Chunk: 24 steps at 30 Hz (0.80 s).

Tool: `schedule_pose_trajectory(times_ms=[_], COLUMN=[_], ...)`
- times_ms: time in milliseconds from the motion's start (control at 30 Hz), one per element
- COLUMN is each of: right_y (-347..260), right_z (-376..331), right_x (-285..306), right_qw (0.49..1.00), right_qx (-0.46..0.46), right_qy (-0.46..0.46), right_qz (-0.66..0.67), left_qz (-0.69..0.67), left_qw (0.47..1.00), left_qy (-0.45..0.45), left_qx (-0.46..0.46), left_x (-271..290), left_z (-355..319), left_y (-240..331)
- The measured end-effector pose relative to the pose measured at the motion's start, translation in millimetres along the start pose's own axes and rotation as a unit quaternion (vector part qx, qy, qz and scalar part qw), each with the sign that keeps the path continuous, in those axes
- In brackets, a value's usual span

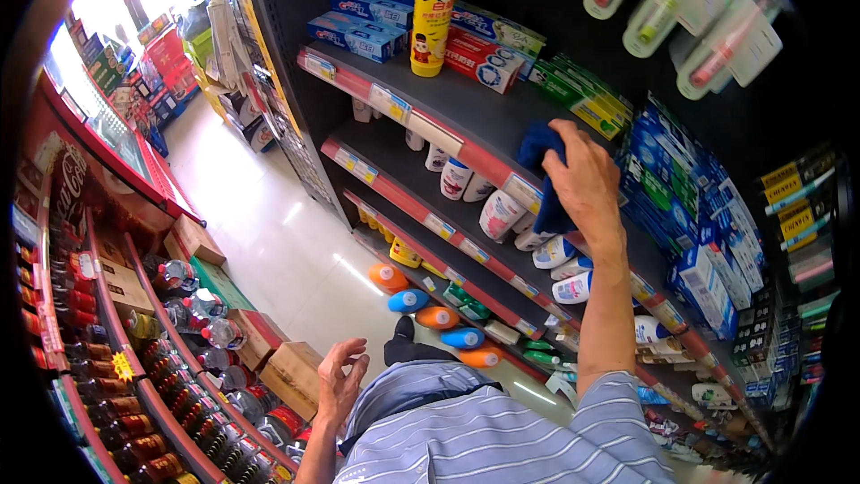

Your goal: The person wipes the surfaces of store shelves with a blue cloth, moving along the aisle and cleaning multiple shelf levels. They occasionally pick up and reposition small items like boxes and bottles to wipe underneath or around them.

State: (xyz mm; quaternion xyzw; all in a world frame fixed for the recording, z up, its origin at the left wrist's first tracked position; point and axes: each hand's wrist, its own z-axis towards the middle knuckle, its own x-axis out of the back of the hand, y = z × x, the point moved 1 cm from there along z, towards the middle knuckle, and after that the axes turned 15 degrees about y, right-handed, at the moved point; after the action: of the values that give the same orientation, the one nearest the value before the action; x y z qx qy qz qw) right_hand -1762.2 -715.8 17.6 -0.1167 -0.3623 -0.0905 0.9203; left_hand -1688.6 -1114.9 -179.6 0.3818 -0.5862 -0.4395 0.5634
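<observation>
My right hand [582, 175] is closed on a dark blue cloth [540, 145] at the front edge of the upper shelf [484, 121]. Part of the cloth hangs down over the shelf's price strip. Green and yellow toothpaste boxes [587, 99] lie just behind that hand. Farther left on the same shelf stands a yellow bottle [435, 13], upright, beside a red toothpaste box [484, 58] and stacked blue boxes [363, 31]. Low beside my body, my left hand [340, 381] hangs with its fingers loosely bent and apart, holding nothing.
White shampoo bottles [502, 215] line the shelf below. Orange and blue bottles [436, 317] stand near the floor. Packaged toothbrushes [658, 13] hang overhead, and more toothpaste boxes [663, 179] fill the right. Behind my left hand are drink shelves [161, 332] and cardboard boxes [291, 376]. A pale aisle floor [260, 206] runs ahead.
</observation>
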Motion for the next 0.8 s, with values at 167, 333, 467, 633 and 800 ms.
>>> schedule_pose_trajectory(times_ms=[167,333,467,633,800], right_y=[17,7,-15,-40,-64], right_z=[28,34,43,41,46], right_x=[-19,-36,-32,-32,-33], right_qw=[0.997,0.993,0.991,0.988,0.987], right_qx=[0.005,0.066,0.071,0.046,-0.006], right_qy=[0.047,-0.065,-0.112,-0.13,-0.105], right_qz=[-0.057,-0.076,-0.004,0.075,0.122], left_qz=[-0.002,-0.015,-0.04,-0.045,-0.021], left_qw=[1.0,1.0,0.999,0.996,0.989], left_qy=[0.012,0.008,-0.007,-0.079,-0.141], left_qx=[0.024,0.019,0.0,-0.008,-0.033], left_x=[16,15,5,-1,-2], left_z=[48,92,116,150,185], left_y=[-4,-5,-2,11,9])
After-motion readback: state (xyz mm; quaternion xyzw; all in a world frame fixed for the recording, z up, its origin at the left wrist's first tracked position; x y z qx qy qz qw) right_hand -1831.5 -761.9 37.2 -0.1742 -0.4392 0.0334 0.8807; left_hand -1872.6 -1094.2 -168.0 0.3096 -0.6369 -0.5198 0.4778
